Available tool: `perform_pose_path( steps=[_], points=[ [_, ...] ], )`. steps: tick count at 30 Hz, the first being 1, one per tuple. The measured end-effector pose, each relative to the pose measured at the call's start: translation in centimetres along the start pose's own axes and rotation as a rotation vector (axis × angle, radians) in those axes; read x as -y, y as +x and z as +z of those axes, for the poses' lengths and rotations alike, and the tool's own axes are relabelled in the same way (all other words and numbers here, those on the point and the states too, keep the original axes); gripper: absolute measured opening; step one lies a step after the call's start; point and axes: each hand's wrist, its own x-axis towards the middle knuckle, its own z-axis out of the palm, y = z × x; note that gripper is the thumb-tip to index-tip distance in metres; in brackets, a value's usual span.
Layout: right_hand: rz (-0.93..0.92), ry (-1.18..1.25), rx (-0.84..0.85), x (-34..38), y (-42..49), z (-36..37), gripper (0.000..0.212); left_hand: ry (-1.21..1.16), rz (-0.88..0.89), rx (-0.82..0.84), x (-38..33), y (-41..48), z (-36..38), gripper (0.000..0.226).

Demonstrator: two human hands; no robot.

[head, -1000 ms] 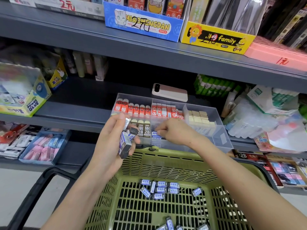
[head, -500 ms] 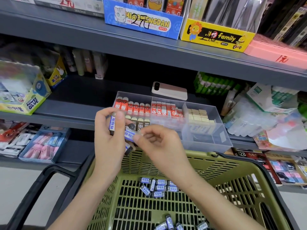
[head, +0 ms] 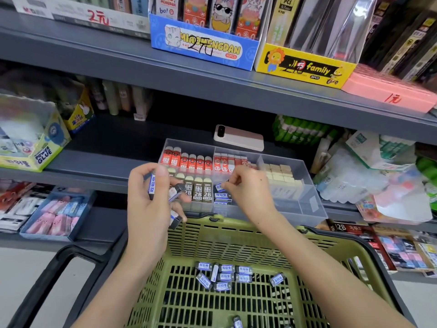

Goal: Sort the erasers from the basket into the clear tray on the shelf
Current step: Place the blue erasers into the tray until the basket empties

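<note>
My left hand (head: 151, 200) grips several blue-and-black erasers (head: 175, 192) just in front of the clear tray (head: 307, 204) on the shelf. My right hand (head: 248, 190) pinches one blue-labelled eraser (head: 218, 186) over the tray's front middle compartment, where two similar erasers (head: 222, 195) lie. The tray also holds rows of red, brown 2B and cream erasers. Below, the green basket (head: 236, 237) has several more blue erasers (head: 224, 275) on its floor.
A pink phone (head: 238, 138) lies behind the tray. A Power Glue box (head: 40, 152) stands at the left, green glue sticks (head: 300, 131) and plastic packs at the right. The shelf above carries blue (head: 203, 48) and yellow (head: 305, 67) display boxes. The basket's black handle (head: 59, 268) hangs lower left.
My right hand took an eraser from the bunch in my left hand and carried it right, over the tray. The left hand stayed about where it was.
</note>
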Motion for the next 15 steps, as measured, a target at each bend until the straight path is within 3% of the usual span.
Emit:
perform_pose_path(
  steps=[10, 15],
  points=[
    [0.081, -0.031, 0.136, -0.34, 0.81, 0.02, 0.031, 0.026, -0.001, 0.036, 0.0, -0.06, -0.01, 0.018],
    [0.117, -0.2, 0.146, -0.32, 0.54, 0.11, 0.028, 0.016, -0.006, 0.044, 0.06, -0.04, -0.03, 0.011]
  ],
)
